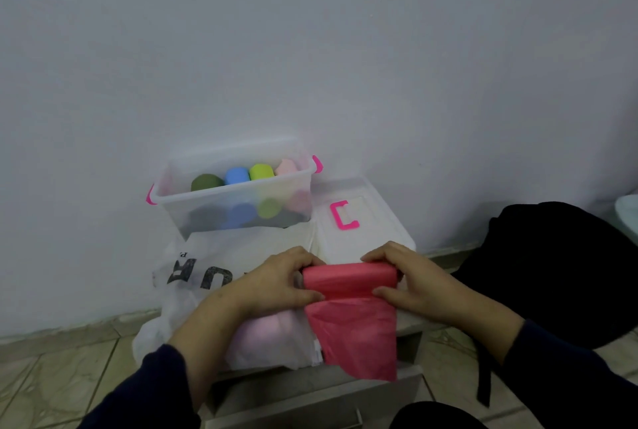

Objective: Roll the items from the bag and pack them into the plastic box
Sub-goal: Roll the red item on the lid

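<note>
Gripping opposite ends of a half-rolled red plastic sheet (350, 294), the left hand (276, 282) and right hand (411, 278) curl around its roll, loose tail hanging toward the viewer, over a white bag (193, 276) before the clear plastic box (234, 200) holding coloured rolls (237, 176).

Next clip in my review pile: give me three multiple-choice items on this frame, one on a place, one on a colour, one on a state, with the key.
1. Where does the box lid lie?
A. right of the plastic box
B. on the box
C. on the floor

2. What colour is the item being rolled?
A. blue
B. red
C. green

3. How far is the red item rolled?
A. fully
B. partly
C. flat

Key:
1 A, the lid with its pink handle lies flat beside the box.
2 B, the left hand and right hand grip a red roll.
3 B, a loose tail hangs below the roll.
</note>
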